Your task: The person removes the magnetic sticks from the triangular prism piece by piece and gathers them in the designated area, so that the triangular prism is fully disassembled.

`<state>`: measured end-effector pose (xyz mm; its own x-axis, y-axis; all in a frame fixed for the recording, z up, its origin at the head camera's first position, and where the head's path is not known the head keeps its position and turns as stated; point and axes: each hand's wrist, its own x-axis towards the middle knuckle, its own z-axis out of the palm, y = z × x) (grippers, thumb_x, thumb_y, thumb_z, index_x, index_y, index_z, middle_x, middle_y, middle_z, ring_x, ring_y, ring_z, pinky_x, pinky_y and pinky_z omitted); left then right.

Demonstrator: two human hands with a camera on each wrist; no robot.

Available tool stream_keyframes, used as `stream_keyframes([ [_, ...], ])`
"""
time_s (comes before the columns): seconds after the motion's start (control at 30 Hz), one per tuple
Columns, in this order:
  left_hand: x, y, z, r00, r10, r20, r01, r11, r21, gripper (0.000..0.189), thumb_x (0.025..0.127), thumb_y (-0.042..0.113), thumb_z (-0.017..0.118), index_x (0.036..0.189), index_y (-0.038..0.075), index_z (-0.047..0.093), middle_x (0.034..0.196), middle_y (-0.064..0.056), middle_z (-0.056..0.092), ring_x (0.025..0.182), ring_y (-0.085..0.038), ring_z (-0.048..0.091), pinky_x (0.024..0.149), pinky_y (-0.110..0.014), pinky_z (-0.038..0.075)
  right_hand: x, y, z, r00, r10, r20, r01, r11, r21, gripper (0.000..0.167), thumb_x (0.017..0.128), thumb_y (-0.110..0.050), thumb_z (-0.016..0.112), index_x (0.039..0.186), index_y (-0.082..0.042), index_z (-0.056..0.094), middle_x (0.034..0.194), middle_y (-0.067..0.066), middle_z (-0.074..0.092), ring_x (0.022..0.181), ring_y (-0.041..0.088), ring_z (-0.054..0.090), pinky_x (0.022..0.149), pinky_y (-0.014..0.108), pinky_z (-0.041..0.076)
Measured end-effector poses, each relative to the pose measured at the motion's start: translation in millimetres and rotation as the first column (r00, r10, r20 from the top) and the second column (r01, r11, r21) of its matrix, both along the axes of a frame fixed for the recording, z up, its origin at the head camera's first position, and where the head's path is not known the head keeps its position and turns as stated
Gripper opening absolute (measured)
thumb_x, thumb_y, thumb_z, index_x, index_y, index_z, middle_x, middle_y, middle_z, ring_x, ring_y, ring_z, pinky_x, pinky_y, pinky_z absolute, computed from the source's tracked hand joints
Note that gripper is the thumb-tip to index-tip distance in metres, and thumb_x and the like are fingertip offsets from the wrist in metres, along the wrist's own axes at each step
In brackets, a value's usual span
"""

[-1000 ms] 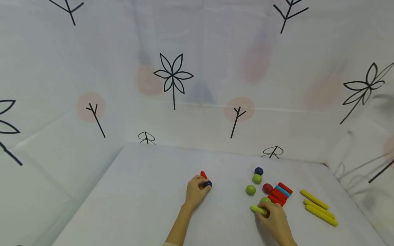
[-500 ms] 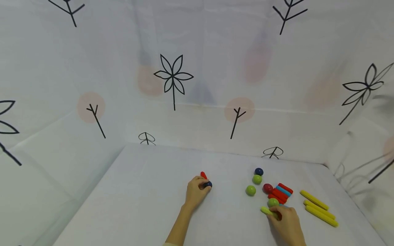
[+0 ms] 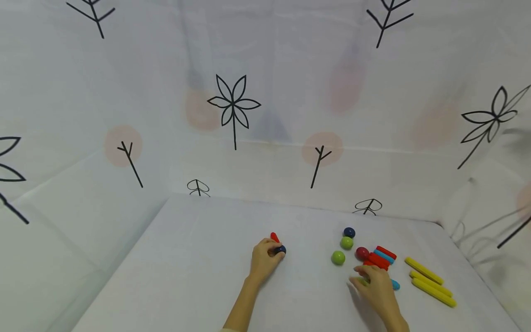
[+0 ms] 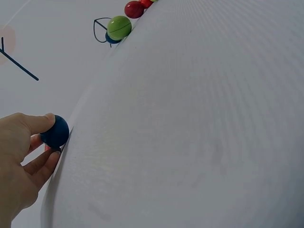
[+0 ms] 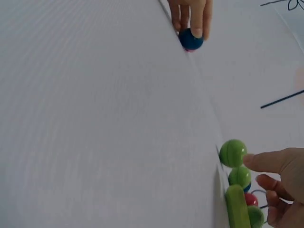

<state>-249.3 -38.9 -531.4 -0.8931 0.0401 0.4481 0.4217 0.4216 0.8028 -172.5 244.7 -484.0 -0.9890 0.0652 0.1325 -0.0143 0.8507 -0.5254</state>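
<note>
My left hand pinches a dark blue ball between thumb and fingers, low over the white table. A red stick pokes out just beyond those fingers. Thumb and fingers of my right hand are spread apart over a light green stick, which lies on the table and is mostly covered by the hand in the head view. From under that hand the end of a blue stick shows. A green ball sits beside the green stick in the right wrist view.
Left of the right hand are two green balls, with another dark blue ball behind. A red ball touches a row of red sticks and a blue one. Several long yellow sticks lie at the right.
My right hand moved right with the light green stick, then let go, its fingers parting and shifting slightly left and away. My left hand has kept still on the dark blue ball.
</note>
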Motion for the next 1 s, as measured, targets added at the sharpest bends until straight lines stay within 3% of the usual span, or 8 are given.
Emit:
stream_keyframes([
  [0.2, 0.3, 0.0, -1.0, 1.000, 0.006, -0.009, -0.006, 1.000, -0.003, 0.022, 0.073, 0.002, 0.077, 0.094, 0.000, 0.073, 0.093, -0.008, 0.064, 0.076, -0.017, 0.060, 0.064, -0.019, 0.049, -26.0, -33, -7.4, 0.986, 0.041, -0.162, -0.066, 0.986, -0.153, 0.030, 0.078, -0.012, 0.075, 0.105, -0.001, 0.067, 0.093, 0.009, 0.066, 0.085, 0.023, 0.057, 0.072, 0.031, 0.049],
  [0.43, 0.8, 0.7, -1.5, 1.000, 0.004, -0.020, -0.003, 1.000, 0.004, 0.023, 0.072, 0.001, 0.076, 0.095, -0.001, 0.073, 0.094, -0.009, 0.065, 0.078, -0.018, 0.062, 0.064, -0.020, 0.050, -53.5, -72, -22.0, 0.960, 0.130, -0.248, -0.202, 0.935, -0.293, 0.029, 0.079, -0.004, 0.073, 0.107, -0.002, 0.066, 0.091, 0.008, 0.066, 0.080, 0.019, 0.059, 0.068, 0.023, 0.049],
  [0.57, 1.1, 0.8, -1.8, 0.999, 0.006, -0.040, -0.006, 1.000, 0.002, 0.022, 0.072, 0.001, 0.075, 0.094, -0.002, 0.073, 0.092, -0.009, 0.065, 0.077, -0.017, 0.063, 0.063, -0.020, 0.051, -59.7, -91, -22.5, 0.941, 0.223, -0.253, -0.294, 0.910, -0.291, 0.030, 0.076, 0.002, 0.073, 0.105, -0.001, 0.066, 0.092, 0.011, 0.066, 0.079, 0.022, 0.061, 0.066, 0.025, 0.051],
  [0.73, 1.9, 0.1, -2.4, 0.999, 0.007, -0.037, -0.006, 1.000, 0.020, 0.021, 0.072, 0.002, 0.075, 0.092, 0.000, 0.073, 0.092, -0.009, 0.063, 0.077, -0.016, 0.063, 0.063, -0.019, 0.051, -62.5, -106, -26.9, 0.924, 0.340, -0.176, -0.377, 0.888, -0.262, 0.032, 0.076, 0.000, 0.072, 0.108, 0.001, 0.065, 0.103, 0.014, 0.066, 0.092, 0.028, 0.062, 0.078, 0.038, 0.052],
  [0.83, 1.8, 0.3, -3.6, 1.000, 0.006, -0.012, -0.005, 1.000, 0.029, 0.020, 0.072, 0.004, 0.075, 0.092, 0.001, 0.073, 0.093, -0.009, 0.061, 0.078, -0.017, 0.063, 0.064, -0.019, 0.051, -64.2, -112, -33.4, 0.918, 0.352, -0.182, -0.388, 0.890, -0.238, 0.027, 0.078, -0.004, 0.073, 0.104, 0.000, 0.067, 0.101, 0.011, 0.068, 0.095, 0.028, 0.063, 0.083, 0.041, 0.051],
  [1.0, 1.3, 1.2, -2.7, 0.999, -0.034, 0.020, 0.032, 0.998, 0.061, 0.022, 0.072, 0.005, 0.076, 0.093, -0.001, 0.072, 0.089, -0.011, 0.059, 0.077, -0.020, 0.064, 0.064, -0.020, 0.053, -65.3, -116, -36.6, 0.917, 0.334, -0.218, -0.382, 0.892, -0.241, 0.019, 0.077, -0.005, 0.074, 0.096, -0.002, 0.070, 0.093, 0.007, 0.069, 0.087, 0.025, 0.063, 0.077, 0.033, 0.052],
])
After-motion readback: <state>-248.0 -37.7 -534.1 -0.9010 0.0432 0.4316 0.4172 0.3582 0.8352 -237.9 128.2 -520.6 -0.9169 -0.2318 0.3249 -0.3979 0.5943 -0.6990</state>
